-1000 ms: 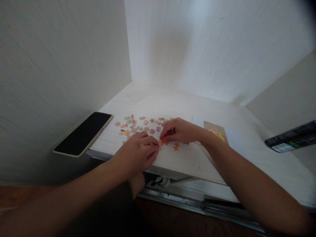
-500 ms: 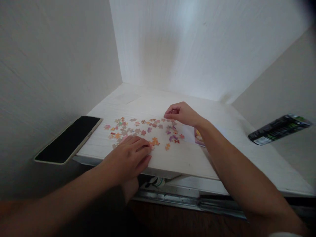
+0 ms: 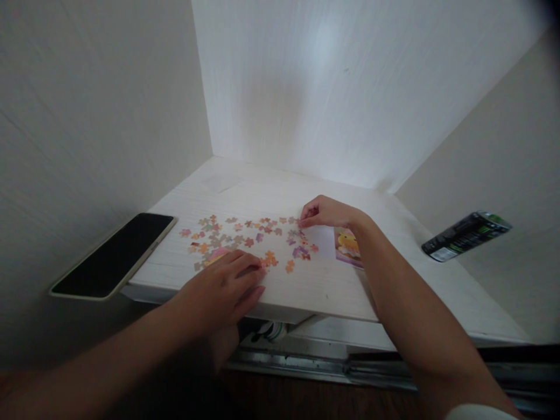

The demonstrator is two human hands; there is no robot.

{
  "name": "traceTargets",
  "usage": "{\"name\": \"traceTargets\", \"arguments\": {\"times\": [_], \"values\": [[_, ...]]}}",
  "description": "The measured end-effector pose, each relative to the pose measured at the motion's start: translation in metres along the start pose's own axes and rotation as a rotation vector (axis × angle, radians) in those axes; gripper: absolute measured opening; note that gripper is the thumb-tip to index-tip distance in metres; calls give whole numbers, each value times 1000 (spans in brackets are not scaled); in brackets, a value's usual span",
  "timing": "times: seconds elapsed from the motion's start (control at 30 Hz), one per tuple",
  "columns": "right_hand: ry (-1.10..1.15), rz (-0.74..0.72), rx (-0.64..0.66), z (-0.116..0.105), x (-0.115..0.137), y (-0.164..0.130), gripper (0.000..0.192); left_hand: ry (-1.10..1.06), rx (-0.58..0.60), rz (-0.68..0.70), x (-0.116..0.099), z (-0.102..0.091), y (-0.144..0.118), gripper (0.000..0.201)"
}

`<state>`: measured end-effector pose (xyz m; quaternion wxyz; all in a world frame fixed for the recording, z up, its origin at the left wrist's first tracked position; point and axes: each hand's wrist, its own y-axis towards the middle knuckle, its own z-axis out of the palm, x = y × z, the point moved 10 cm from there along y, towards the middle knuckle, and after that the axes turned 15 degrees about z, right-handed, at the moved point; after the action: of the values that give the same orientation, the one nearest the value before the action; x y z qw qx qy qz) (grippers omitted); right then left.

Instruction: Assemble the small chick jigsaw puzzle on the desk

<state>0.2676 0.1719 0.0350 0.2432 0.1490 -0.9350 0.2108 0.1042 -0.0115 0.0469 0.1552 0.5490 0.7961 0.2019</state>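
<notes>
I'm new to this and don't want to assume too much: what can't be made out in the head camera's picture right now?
Head view:
Any puzzle pieces beneath the left hand: hidden by that hand.
Whether the right hand pinches a piece: too small and blurred.
The right part of the printed picture: covered by the right forearm.
Lettering on the dark can: too small and blurred.

The left hand point(image 3: 230, 283) hides some puzzle pieces point(image 3: 270, 258). The right arm point(image 3: 405, 286) covers part of the picture card point(image 3: 347, 247). You can't tell if the right hand point(image 3: 322, 212) pinches anything. Writing on the black can point(image 3: 464, 236) is too small. The bottom edge cuts a white sleeve point(image 3: 479, 412).
</notes>
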Motion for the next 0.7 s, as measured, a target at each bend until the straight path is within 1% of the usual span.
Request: {"name": "traceTargets", "arguments": {"times": [0.13, 0.23, 0.37, 0.5, 0.63, 0.7], "values": [[-102, 51, 107, 12, -8, -2, 34, 5, -2, 2, 0, 0, 0, 20], [-148, 40, 149, 18, -3, -7, 34, 10, -10, 9, -1, -1, 0, 20], [-191, 20, 155, 25, 8, -11, 30, 17, -16, 8, -1, -1, -2, 21], [-229, 24, 136, 28, 13, -10, 25, 21, -46, -4, 0, -4, -4, 20], [-192, -2, 141, 28, 16, -12, 24, 22, -84, -30, 2, -9, -5, 21], [-86, -51, 169, 30, 24, -13, 23, 10, -107, -56, 5, -11, -5, 20]]}}
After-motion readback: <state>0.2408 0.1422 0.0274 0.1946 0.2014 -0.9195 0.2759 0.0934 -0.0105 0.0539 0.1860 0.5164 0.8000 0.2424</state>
